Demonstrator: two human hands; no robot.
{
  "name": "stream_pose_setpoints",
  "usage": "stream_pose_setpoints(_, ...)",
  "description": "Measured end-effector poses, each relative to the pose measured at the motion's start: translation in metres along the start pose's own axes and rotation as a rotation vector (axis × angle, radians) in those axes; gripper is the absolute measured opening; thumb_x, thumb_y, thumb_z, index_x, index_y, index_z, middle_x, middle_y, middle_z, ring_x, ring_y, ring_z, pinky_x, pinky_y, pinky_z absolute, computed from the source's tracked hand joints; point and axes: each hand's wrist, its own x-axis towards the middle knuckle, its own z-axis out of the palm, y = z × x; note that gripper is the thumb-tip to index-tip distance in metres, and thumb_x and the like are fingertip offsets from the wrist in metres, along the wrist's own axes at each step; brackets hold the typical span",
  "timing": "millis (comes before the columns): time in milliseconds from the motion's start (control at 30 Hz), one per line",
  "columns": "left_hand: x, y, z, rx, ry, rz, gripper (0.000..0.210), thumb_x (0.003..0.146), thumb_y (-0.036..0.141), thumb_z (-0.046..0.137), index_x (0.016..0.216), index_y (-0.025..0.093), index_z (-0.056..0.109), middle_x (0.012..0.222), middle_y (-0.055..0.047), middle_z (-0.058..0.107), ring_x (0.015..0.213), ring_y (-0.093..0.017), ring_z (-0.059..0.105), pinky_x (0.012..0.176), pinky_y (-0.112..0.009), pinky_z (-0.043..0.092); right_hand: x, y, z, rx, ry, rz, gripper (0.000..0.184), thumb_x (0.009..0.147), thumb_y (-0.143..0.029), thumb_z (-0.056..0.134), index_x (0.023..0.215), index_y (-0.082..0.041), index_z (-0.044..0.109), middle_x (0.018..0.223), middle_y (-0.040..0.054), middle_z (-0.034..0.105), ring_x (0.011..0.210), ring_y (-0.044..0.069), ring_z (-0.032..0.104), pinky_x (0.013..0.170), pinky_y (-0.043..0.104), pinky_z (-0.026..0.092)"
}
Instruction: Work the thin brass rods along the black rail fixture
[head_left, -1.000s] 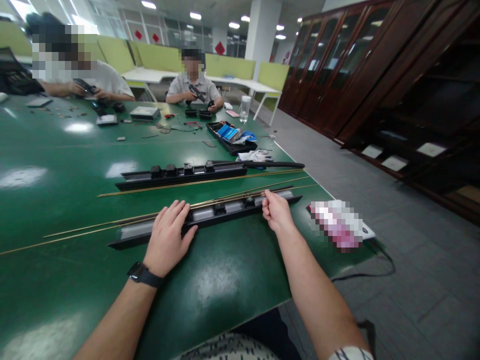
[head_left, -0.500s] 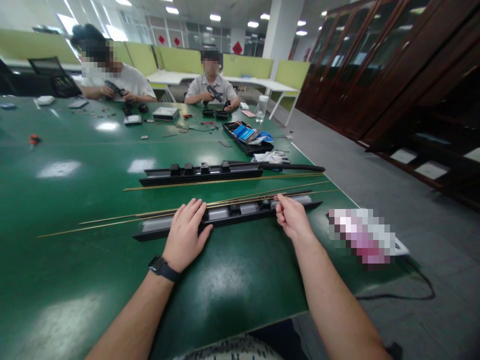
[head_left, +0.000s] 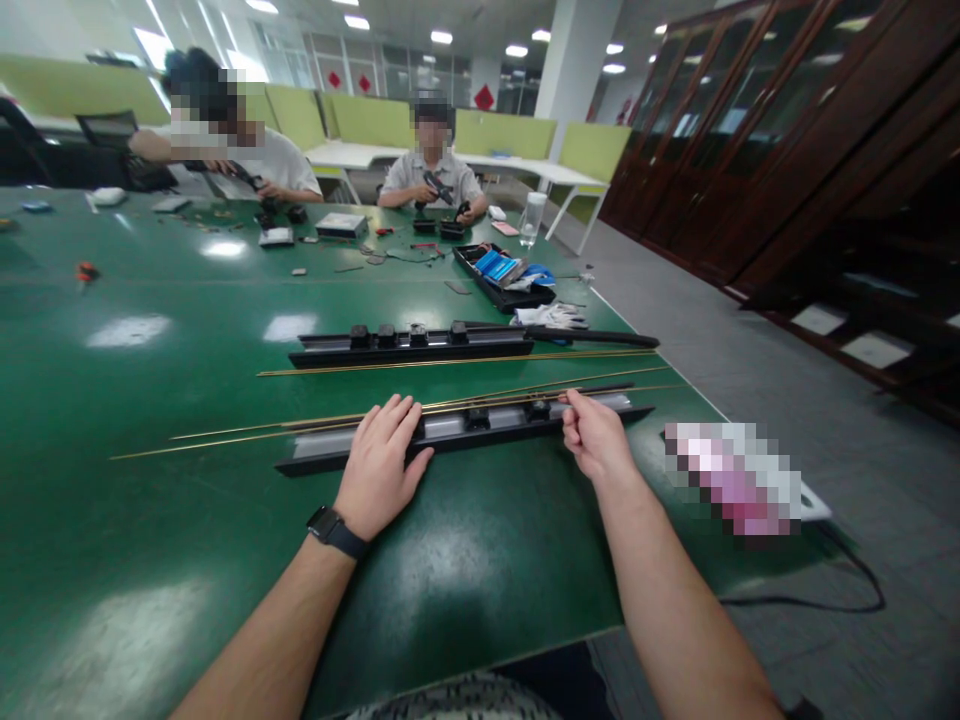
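Observation:
A long black rail with a silvery inner channel (head_left: 502, 417) lies across the green table in front of me. Black blocks (head_left: 477, 416) sit along its channel. My left hand (head_left: 382, 455), a dark watch on its wrist, rests palm down over the rail's left part, fingers stretched out. Thin brass-coloured rods (head_left: 225, 441) run along the rail's far side and pass by the left fingertips. Near the rail's right end, my right hand (head_left: 596, 432) is closed in a pinch on one of these rods. The left palm hides part of the rail.
Farther back lies a second black rail with blocks (head_left: 420, 346), with brass rods before it and a dark curved strip (head_left: 592, 338) at its right. Beyond are gloves (head_left: 551, 316) and a black tray (head_left: 510, 290). A blurred-out object (head_left: 739, 480) with a cable lies right. Two people sit opposite.
The whole view has shifted slightly. The front brass rod's left end lies further right, nearer my left hand. Both hands keep nearly the same pose on the rail and rod.

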Motion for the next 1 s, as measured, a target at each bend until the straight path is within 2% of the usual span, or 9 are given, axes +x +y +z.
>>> stream_pose_setpoints(133,-0.0004,0.0002,0.0000,0.011,-0.002,0.003,0.056,0.096,0.033,0.054,0.148,0.015,0.045,0.151,-0.015,0.051,0.146,-0.029,0.040,0.122,-0.051,0.032,0.0031,0.0007,-0.0022,0.019,0.053,-0.023,0.026,0.086,-0.041,0.074,0.083,-0.018,0.061,0.050,-0.0061,0.053,0.029,0.005,0.035,0.024,0.014,0.020)
stream_pose_setpoints(333,0.0003,0.0011,-0.0011,-0.009,0.003,-0.003,0.057,0.095,0.032,0.054,0.149,0.017,0.044,0.151,-0.015,0.051,0.146,-0.030,0.041,0.121,-0.053,0.033,0.0016,0.0014,-0.0014,-0.014,-0.021,0.006,0.029,0.082,-0.041,0.078,0.084,-0.017,0.063,0.050,-0.0055,0.053,0.028,0.004,0.035,0.025,0.014,0.019)
stream_pose_setpoints(533,-0.0005,0.0006,0.0001,-0.003,-0.003,-0.006,0.056,0.095,0.032,0.055,0.148,0.015,0.045,0.152,-0.015,0.051,0.146,-0.030,0.041,0.122,-0.051,0.031,0.0024,-0.0011,-0.0017,0.024,0.070,-0.018,0.022,0.087,-0.036,0.073,0.084,-0.016,0.063,0.049,-0.0061,0.052,0.028,0.005,0.034,0.024,0.014,0.019)
stream_pose_setpoints(733,-0.0009,-0.0009,0.0028,-0.007,0.000,-0.011,0.058,0.095,0.033,0.056,0.149,0.016,0.044,0.151,-0.014,0.051,0.146,-0.030,0.041,0.122,-0.052,0.032,-0.0002,-0.0011,-0.0004,-0.012,-0.006,0.020,0.028,0.082,-0.041,0.078,0.084,-0.017,0.063,0.050,-0.0062,0.053,0.028,0.004,0.034,0.024,0.013,0.019)
stream_pose_setpoints(900,-0.0001,0.0006,0.0004,0.006,0.006,0.000,0.056,0.095,0.032,0.056,0.147,0.015,0.045,0.151,-0.015,0.052,0.146,-0.030,0.041,0.121,-0.051,0.032,0.0016,-0.0014,-0.0018,0.016,0.074,-0.018,0.026,0.084,-0.039,0.076,0.082,-0.017,0.062,0.050,-0.0062,0.053,0.029,0.004,0.035,0.024,0.014,0.020)
stream_pose_setpoints(1000,-0.0003,0.0008,-0.0004,0.017,0.013,0.004,0.056,0.095,0.032,0.056,0.147,0.014,0.046,0.150,-0.015,0.052,0.145,-0.030,0.042,0.121,-0.051,0.032,0.0018,-0.0010,-0.0021,0.001,0.051,-0.007,0.029,0.083,-0.042,0.076,0.083,-0.017,0.062,0.049,-0.0063,0.053,0.028,0.004,0.034,0.024,0.014,0.019)
